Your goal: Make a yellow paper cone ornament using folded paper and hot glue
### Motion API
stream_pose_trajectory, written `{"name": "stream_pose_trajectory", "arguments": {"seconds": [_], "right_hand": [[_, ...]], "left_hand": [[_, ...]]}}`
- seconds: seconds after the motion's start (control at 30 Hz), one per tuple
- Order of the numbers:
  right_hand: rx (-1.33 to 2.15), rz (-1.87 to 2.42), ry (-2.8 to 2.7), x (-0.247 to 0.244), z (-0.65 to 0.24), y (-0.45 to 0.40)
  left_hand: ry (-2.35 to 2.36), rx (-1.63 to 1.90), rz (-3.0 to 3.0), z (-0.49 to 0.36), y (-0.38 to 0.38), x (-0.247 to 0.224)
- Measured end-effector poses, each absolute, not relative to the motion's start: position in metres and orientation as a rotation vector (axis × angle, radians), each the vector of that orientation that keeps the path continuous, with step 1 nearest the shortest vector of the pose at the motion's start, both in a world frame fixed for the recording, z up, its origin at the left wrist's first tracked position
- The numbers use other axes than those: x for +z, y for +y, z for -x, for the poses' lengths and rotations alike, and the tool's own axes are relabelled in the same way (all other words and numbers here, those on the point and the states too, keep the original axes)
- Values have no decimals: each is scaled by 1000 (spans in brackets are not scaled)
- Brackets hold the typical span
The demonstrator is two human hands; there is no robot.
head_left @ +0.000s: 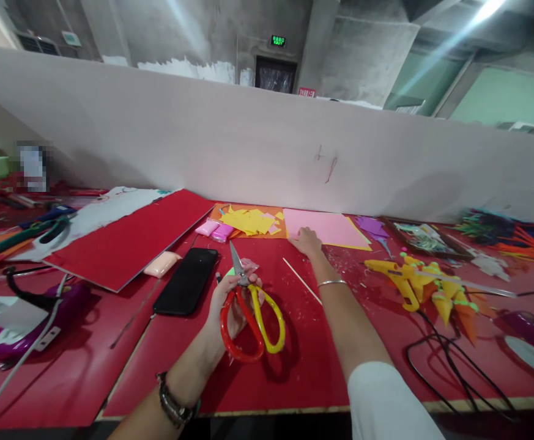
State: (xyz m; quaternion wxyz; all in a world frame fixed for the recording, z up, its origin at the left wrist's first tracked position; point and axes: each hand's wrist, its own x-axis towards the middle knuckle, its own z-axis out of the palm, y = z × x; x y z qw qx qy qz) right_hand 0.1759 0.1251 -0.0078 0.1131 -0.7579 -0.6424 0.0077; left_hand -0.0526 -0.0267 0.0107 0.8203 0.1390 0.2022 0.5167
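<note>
My left hand [224, 299] is closed around the middle of a pair of scissors [240, 272], one handle loop red and the other yellow, with the blades pointing away from me. A crumpled bit of clear plastic shows by its fingers. My right hand [309, 242] reaches forward, its fingers stretched over the near left edge of a pink paper sheet [328, 225] that lies on yellow paper. A thin pale stick [301, 280] lies on the red tabletop [294, 391] between my arms. Left of the scissors rests a black phone [186, 282].
Yellow paper scraps [248, 220] and pink packets [222, 232] lie at the back, near a red board [133, 238]. On the right are a yellow glue gun [393, 275] with looping black cables, yellow cone shapes [443, 299] and a dark tray [425, 238]. A pale partition [248, 146] stands behind.
</note>
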Motion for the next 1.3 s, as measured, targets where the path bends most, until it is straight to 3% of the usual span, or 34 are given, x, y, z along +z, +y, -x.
{"name": "stream_pose_trajectory", "arguments": {"seconds": [0.63,1.3], "right_hand": [[-100,2226,-1721,4,-197,122],[0,2430,-1972,15,-170,124]], "left_hand": [[474,1105,-216,51,-27,13],[430,1092,-175,52,-26,13]]}}
